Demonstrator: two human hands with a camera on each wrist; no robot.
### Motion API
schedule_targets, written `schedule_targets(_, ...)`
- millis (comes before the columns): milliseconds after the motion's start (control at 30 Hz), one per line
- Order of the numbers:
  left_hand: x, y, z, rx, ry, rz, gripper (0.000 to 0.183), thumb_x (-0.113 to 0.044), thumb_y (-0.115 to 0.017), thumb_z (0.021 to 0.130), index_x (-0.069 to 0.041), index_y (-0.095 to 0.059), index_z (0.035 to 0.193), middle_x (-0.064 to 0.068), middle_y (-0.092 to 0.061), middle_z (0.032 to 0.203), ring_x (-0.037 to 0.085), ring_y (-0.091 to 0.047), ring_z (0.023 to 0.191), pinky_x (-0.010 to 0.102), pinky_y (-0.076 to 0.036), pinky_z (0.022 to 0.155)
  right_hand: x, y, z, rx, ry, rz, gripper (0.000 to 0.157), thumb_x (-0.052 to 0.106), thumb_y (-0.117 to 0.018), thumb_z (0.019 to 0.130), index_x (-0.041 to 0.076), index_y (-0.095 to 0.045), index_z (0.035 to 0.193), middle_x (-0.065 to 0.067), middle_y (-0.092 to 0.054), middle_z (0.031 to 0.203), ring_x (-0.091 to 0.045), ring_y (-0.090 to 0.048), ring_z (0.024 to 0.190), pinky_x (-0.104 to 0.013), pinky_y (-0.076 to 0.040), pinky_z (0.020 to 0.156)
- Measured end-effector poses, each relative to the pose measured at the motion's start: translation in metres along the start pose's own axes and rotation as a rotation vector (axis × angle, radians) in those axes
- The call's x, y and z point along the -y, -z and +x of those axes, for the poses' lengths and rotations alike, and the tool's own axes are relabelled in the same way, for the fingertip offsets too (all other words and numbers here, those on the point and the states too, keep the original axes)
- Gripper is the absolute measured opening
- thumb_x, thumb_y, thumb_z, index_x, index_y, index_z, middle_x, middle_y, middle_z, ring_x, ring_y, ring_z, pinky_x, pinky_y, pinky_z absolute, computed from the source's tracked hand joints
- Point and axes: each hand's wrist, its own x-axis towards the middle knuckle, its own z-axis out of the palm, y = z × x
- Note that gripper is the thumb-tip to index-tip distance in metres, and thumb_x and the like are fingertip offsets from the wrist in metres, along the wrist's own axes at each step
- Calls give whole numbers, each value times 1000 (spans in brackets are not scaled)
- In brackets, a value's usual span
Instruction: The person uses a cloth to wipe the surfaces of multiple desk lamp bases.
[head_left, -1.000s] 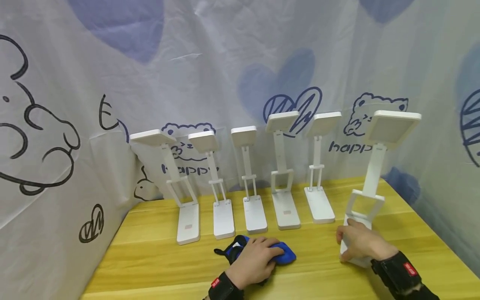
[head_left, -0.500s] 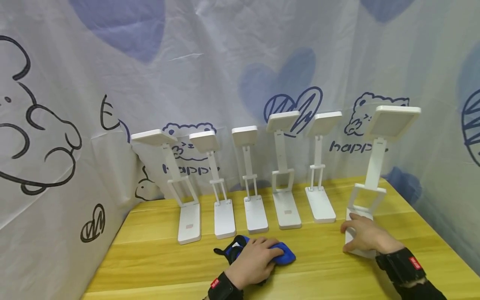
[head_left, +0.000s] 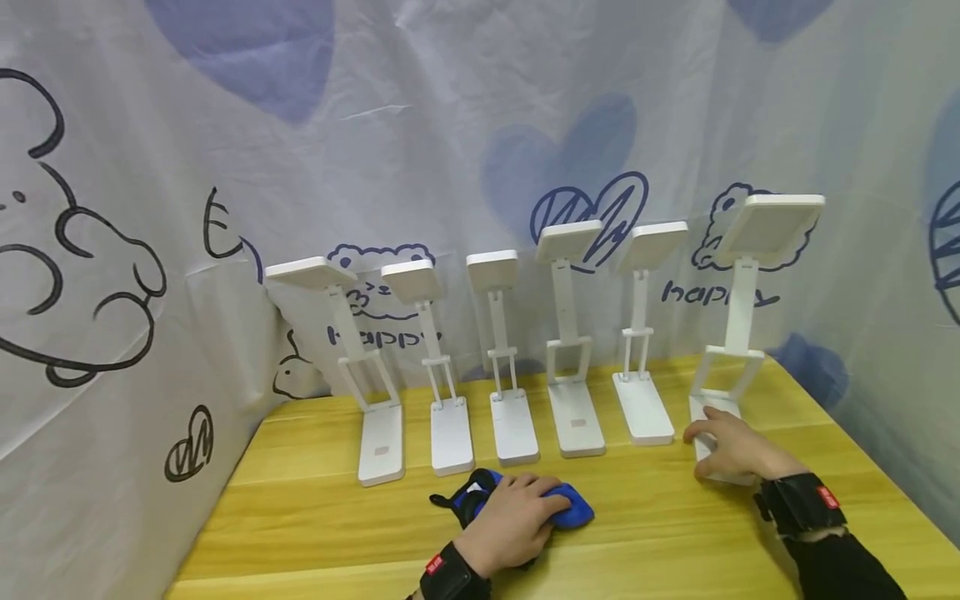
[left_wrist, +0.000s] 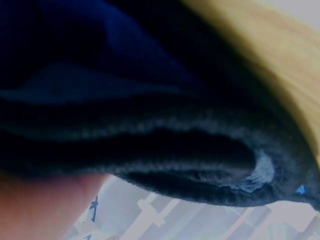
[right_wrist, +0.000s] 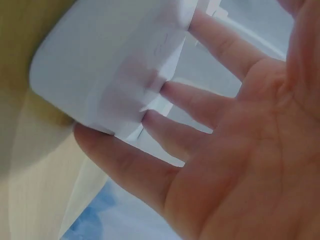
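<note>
On the right of the head view, my right hand (head_left: 738,446) grips the base of a white desk lamp (head_left: 741,312), fingers at its edges. The lamp's panel head is raised on its folding stand. In the right wrist view, fingertips meet the edge of the lamp's white base (right_wrist: 100,65). Near the front middle, my left hand (head_left: 516,518) holds a blue cloth item with black trim (head_left: 573,510), its fingers curled over it; a small black loop sticks out at the left. The left wrist view has this cloth's dark folded edge (left_wrist: 165,115) very close, with one blurred finger beside it.
Several more white desk lamps, among them a middle one (head_left: 513,425) and the leftmost one (head_left: 381,446), stand unfolded in a row across the yellow wooden table (head_left: 300,517). A patterned curtain (head_left: 420,125) hangs close behind and along both sides.
My right hand has slid the rightmost lamp away from me, nearer the row, and its head stands higher in view. The left hand and the blue cloth have stayed in place.
</note>
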Motion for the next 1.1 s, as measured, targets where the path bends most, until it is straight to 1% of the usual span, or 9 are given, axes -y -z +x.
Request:
schedule_targets(133, -1, -1, 0, -1, 6, 10, 33, -21, -55, 94, -27, -60, 126, 1, -55, 133, 19, -50, 117, 44, -48, 89, -5, 6, 9, 42, -31, 21, 44, 17, -81, 64, 5, -67, 103, -49, -24, 135, -64, -24, 119, -74, -27, 93)
schedule_targets(267, -1, -1, 0, 1, 5, 18, 33, -20, -55, 93, -27, -60, 126, 1, -55, 133, 20, -50, 116, 44, -48, 89, -11, 10, 18, 72, -44, 25, 43, 16, -81, 64, 6, -67, 104, -48, -24, 137, -63, -24, 120, -73, -28, 94)
schedule_targets(500, -1, -1, -1, -6, 12, 19, 33, -20, -56, 93, -27, -61, 125, 1, -56, 133, 20, -50, 115, 44, -48, 89, -21, 16, 28, 94, 4, 18, 42, 17, -80, 66, 7, -67, 104, -46, -25, 138, -62, -24, 121, -74, -25, 96)
schedule_targets(700, -1, 0, -1, -16, 2, 20, 32, -21, -55, 94, -26, -61, 125, 1, -56, 132, 20, -51, 115, 43, -48, 88, -27, 19, 34, 114, -29, 39, 46, 17, -80, 65, 7, -67, 109, -42, -23, 142, -60, -21, 124, -74, -20, 99)
schedule_targets(900, -1, 1, -2, -4, 9, 13, 33, -24, -56, 94, -26, -60, 127, 2, -55, 133, 20, -50, 116, 44, -49, 88, -30, 19, 37, 108, -47, 54, 46, 13, -78, 65, 6, -67, 110, -40, -23, 143, -60, -19, 125, -74, -19, 99)
schedule_targets(1100, 0, 0, -3, 21, 46, -25, 42, -34, -56, 93, -22, -53, 134, 6, -51, 137, 24, -50, 117, 48, -48, 91, -29, 17, 34, 76, -19, 45, 44, 10, -76, 64, 7, -67, 107, -41, -26, 141, -61, -21, 123, -75, -23, 96)
